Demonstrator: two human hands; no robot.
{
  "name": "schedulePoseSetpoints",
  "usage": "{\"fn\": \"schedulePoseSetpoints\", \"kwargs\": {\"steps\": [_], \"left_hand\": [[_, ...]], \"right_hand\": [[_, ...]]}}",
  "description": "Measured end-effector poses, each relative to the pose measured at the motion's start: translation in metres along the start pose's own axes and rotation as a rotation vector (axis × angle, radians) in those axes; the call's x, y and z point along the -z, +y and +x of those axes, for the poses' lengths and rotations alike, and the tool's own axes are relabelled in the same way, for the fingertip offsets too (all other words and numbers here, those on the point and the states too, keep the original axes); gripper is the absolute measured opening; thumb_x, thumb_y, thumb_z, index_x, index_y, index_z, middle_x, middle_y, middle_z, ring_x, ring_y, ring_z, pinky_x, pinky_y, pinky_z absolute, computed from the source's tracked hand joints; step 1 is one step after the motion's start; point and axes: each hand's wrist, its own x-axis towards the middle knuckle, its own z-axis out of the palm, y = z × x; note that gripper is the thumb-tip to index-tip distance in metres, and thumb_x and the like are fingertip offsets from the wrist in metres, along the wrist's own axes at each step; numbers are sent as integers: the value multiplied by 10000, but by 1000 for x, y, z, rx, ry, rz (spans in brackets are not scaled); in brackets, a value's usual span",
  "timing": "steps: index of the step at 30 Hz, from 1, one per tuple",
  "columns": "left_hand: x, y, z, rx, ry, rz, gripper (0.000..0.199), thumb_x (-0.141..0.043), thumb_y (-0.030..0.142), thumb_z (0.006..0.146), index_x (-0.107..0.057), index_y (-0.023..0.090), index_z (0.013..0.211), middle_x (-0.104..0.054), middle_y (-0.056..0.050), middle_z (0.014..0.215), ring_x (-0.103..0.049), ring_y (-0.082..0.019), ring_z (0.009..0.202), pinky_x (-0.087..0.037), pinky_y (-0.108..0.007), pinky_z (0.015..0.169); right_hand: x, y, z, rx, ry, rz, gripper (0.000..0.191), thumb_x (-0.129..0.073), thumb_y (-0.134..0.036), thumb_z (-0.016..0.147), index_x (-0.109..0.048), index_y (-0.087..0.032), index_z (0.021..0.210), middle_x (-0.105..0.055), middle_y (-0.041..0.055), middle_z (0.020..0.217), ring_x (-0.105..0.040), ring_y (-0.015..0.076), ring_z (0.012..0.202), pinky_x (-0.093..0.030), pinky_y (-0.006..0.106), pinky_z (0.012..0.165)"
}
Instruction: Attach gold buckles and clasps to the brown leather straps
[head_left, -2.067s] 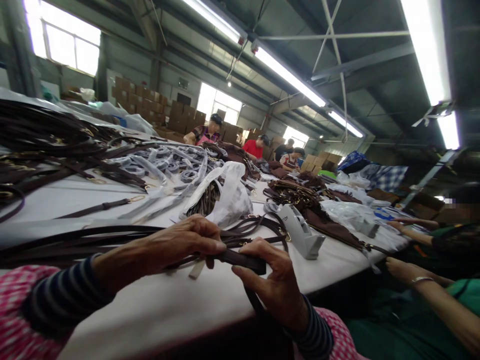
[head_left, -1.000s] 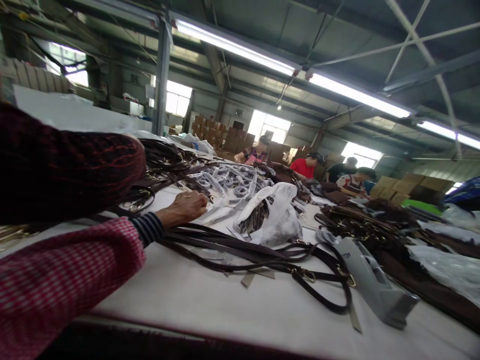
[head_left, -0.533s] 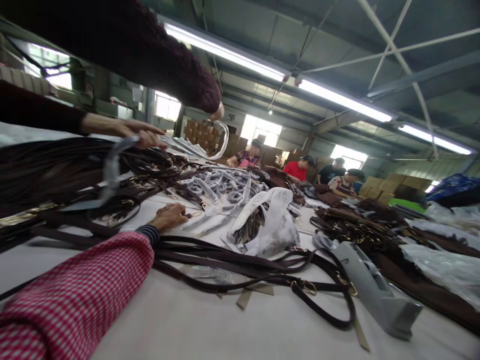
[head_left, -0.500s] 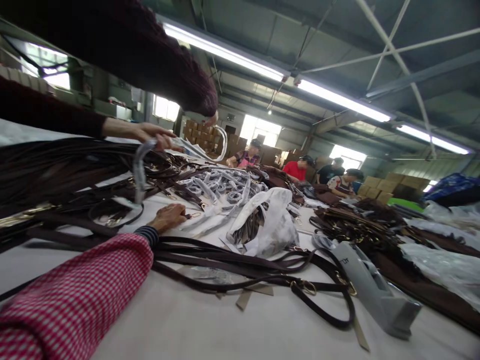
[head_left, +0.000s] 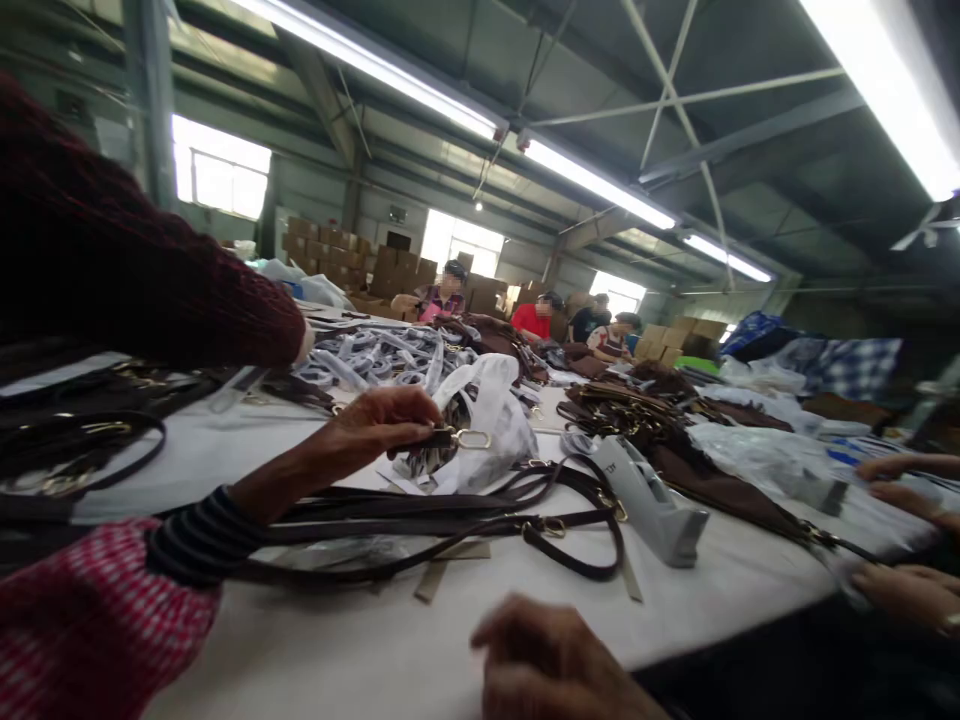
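My left hand (head_left: 394,415), in a red checked sleeve with a striped cuff, pinches the dark brown end of a strap (head_left: 442,437). A gold metal clasp (head_left: 474,440) sticks out to the right from that end. How far the held strap runs is hidden by the hand. Low in the view is my right hand (head_left: 555,660), blurred by motion and above the near part of the white table (head_left: 315,640). Several dark brown straps (head_left: 450,507) with gold fittings lie between the hands. Behind the clasp stands an opened white plastic bag (head_left: 499,400) with contents I cannot make out.
A grey tape dispenser (head_left: 652,510) stands right of the straps. Wrapped straps (head_left: 367,355) and brown bags (head_left: 637,415) are heaped farther back. A co-worker's dark sleeve (head_left: 150,270) reaches in from the left; other people's hands (head_left: 907,595) work at the right edge.
My left hand has lifted from the table and moved right, with the strap end in its fingers. My right hand has come into view. The view has turned right.
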Motion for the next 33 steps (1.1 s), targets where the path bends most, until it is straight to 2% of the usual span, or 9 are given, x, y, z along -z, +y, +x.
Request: {"fn": "schedulePoseSetpoints", "kwargs": {"steps": [2, 4, 8, 15, 19, 22, 24, 29, 33], "left_hand": [[-29, 12, 4, -54, -144, -118, 283, -712, 385, 845, -684, 150, 1001, -682, -30, 835, -575, -130, 698, -418, -222, 598], [-52, 19, 7, -89, -256, -175, 257, -702, 378, 865, -687, 153, 990, -692, -34, 851, -592, -137, 733, -427, -228, 629], [-73, 14, 13, -22, -304, -244, 275, -698, 380, 865, -659, 154, 1015, -673, -10, 775, -572, -125, 659, -406, -222, 581], [-74, 3, 12, 113, -510, -279, 301, -696, 374, 846, -626, 153, 1039, -674, -11, 793, -602, -137, 641, -481, -233, 561], [-56, 15, 15, 45, -246, -28, 229, -660, 374, 817, -648, 147, 846, -609, 14, 638, -561, -121, 546, -462, -231, 521], [-37, 27, 20, 51, -18, -44, 234, -697, 343, 734, -632, 157, 861, -650, 0, 664, -581, -133, 548, -471, -245, 522], [-28, 34, 22, 41, 75, -99, 258, -709, 311, 706, -613, 168, 899, -675, -9, 701, -587, -137, 550, -458, -242, 504], [-36, 41, 19, 25, 111, -122, 238, -732, 285, 695, -527, 200, 780, -535, 60, 562, -434, -80, 452, -307, -192, 416], [-54, 29, 17, 137, 52, -79, 294, -774, 349, 668, -530, 195, 727, -443, 87, 469, -373, -73, 399, -245, -198, 397]], "right_hand": [[11, -15, 29, 112, 286, 508, 433, -669, -535, 922, -595, -220, 1210, -672, 32, 911, -591, 110, 562, -415, 179, 400], [21, -27, 51, 247, 455, 768, 399, -728, -495, 892, -616, -190, 1124, -675, 33, 851, -581, 100, 556, -392, 149, 387], [35, -32, 68, 355, 626, 836, 347, -771, -457, 863, -657, -146, 965, -680, 26, 690, -500, 66, 434, -345, 135, 354], [43, -31, 73, 327, 559, 575, 304, -732, -432, 895, -673, -134, 883, -607, -34, 563, -404, 33, 347, -247, 143, 336], [78, -38, 67, 370, 646, 398, 335, -722, -455, 884, -637, -176, 1048, -673, -18, 696, -501, 78, 413, -343, 172, 362], [109, -25, 53, 290, 743, -44, 251, -617, -412, 947, -643, -164, 977, -668, 5, 745, -544, 111, 522, -396, 207, 436], [120, -8, 44, 199, 696, -327, 205, -582, -328, 960, -671, -157, 890, -660, 13, 758, -569, 134, 611, -437, 240, 533], [113, 40, 50, 107, 553, -630, 162, -675, -52, 820, -748, -171, 902, -676, 30, 914, -579, 167, 785, -441, 297, 736], [103, 49, 68, 108, 487, -819, 198, -694, 0, 796, -733, -181, 864, -667, 34, 902, -561, 216, 927, -424, 323, 831]]}}
